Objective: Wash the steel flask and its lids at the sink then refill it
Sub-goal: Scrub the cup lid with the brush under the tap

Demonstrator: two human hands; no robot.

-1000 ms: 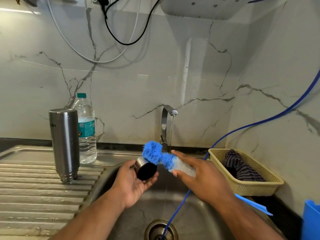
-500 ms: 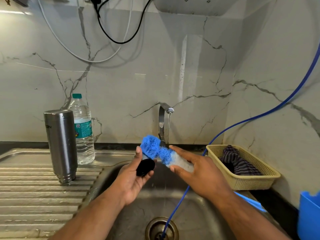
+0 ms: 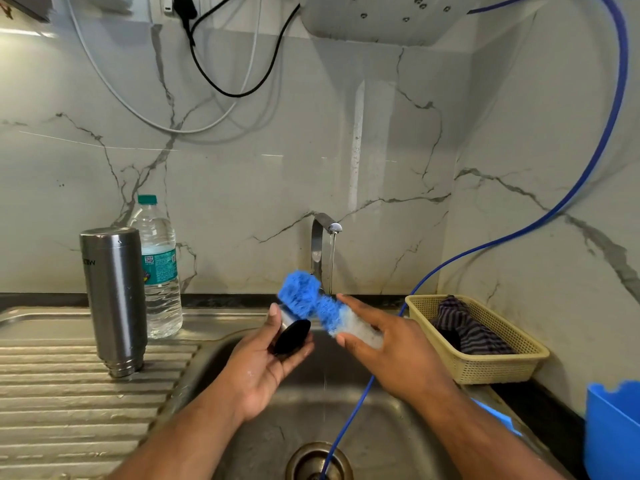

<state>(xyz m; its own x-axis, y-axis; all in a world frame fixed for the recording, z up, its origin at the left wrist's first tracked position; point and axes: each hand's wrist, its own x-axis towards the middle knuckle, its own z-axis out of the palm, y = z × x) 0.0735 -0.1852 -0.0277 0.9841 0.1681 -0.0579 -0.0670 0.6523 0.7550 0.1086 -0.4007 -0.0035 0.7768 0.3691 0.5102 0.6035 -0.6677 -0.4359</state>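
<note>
The steel flask stands upside down on the ribbed drainboard at the left. My left hand holds a steel lid with a black inside over the sink basin. My right hand grips a blue and white scrubber, whose blue end presses on the lid's top. Behind my hands the tap runs a thin stream of water. No second lid is visible.
A plastic water bottle stands behind the flask. A beige basket with a striped cloth sits right of the sink. A blue hose runs into the drain. A blue container is at the far right.
The lid in my left hand has turned more edge-on and the scrubber has shifted on it. The view has tilted slightly; flask and bottle stay put.
</note>
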